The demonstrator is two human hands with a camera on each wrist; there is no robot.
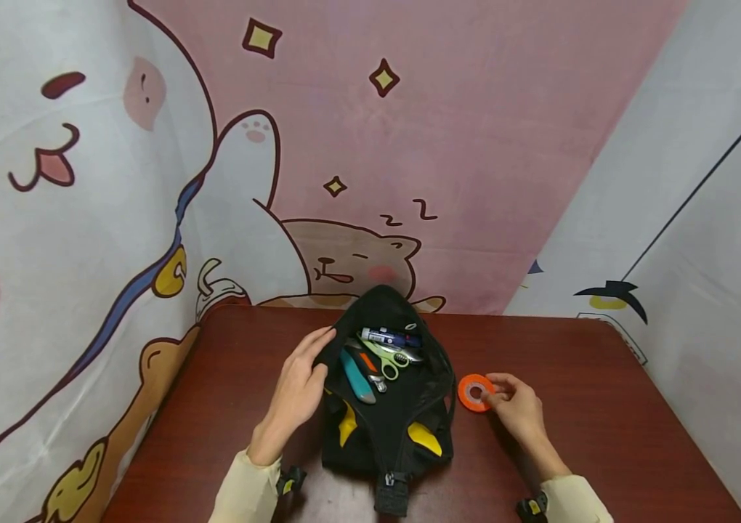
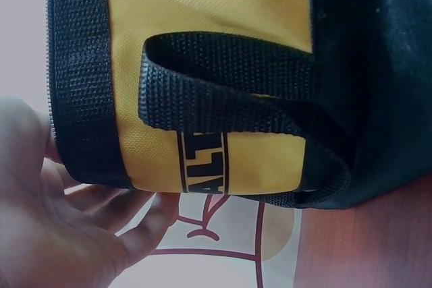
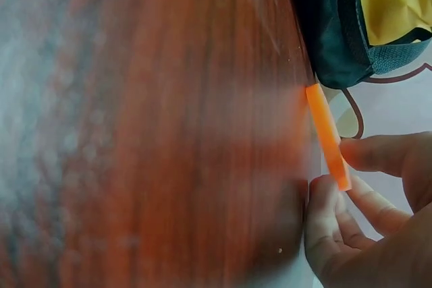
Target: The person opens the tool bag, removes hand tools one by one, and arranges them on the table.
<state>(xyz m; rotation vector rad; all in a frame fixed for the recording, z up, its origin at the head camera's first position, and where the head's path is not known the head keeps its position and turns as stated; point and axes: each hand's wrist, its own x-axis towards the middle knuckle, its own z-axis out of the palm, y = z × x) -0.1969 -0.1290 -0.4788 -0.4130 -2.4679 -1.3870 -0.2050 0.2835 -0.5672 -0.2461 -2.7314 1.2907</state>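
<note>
A black and yellow tool bag stands on the table with its top gaping. My left hand grips the left edge of its opening; the left wrist view shows the fingers around the zippered rim. Inside lie green-handled scissors, a teal-handled tool, a blue and white marker and other small tools, partly overlapping. To the right of the bag, my right hand pinches an orange roll of tape by its edge. In the right wrist view the roll appears edge-on, slightly above the tabletop.
The reddish-brown wooden table extends to both sides of the bag. A cartoon-printed cloth hangs directly behind it and along both sides. A black webbing strap loops out from the bag's yellow side.
</note>
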